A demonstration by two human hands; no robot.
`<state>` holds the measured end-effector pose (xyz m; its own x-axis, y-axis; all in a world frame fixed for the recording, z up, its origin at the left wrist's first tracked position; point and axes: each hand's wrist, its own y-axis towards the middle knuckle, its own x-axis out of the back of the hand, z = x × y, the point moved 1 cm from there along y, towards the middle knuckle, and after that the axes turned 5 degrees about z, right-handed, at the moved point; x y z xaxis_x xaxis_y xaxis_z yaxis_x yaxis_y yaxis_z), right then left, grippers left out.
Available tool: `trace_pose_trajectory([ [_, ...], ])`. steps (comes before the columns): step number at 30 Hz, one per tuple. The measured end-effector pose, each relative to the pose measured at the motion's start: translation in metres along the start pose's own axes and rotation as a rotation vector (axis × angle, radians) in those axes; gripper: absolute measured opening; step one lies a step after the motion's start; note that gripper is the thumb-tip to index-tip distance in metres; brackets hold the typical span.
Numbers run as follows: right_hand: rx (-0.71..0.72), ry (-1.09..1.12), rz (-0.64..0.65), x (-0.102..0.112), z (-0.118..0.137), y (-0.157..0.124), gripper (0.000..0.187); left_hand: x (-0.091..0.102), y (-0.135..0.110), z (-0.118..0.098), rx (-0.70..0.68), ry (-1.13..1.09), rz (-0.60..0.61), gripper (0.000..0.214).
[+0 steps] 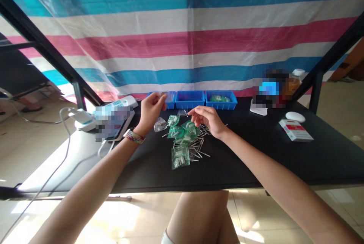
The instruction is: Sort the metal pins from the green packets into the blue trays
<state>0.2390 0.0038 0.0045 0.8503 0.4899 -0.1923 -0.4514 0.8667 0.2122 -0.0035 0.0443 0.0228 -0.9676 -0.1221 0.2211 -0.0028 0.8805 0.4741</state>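
My left hand (151, 109) is raised before the left blue bin (170, 105), fingers pinched on a small clear plastic bag (170, 96). What the bag contains is too small to tell. My right hand (209, 119) hovers over the pile, fingers loosely bent and apart, with nothing visible in them. Below it lie several green plastic packets (180, 157) of small light-coloured pieces. Loose silvery pins, resembling blind rivets (201, 145), are strewn beside and under the packets. Another clear bag (160, 124) rests left of the pile, close to my left wrist.
A middle blue bin (189, 100) and a right blue bin (221, 100) holding green packets stand at the back. Left is a power strip (122, 102) with cables. Right are a white box (295, 130), a white oval object (295, 116), a blurred device and a bottle (297, 79).
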Motion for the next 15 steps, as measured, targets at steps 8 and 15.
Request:
trace_pose_trajectory([
  [8,-0.036,-0.052,0.061,-0.005,-0.003,-0.002,0.036,0.024,0.016,0.022,0.251,-0.074,0.0,0.05],
  [15,-0.027,-0.064,0.043,-0.002,-0.006,0.0,0.033,0.017,0.007,0.011,0.066,0.267,0.213,0.044],
])
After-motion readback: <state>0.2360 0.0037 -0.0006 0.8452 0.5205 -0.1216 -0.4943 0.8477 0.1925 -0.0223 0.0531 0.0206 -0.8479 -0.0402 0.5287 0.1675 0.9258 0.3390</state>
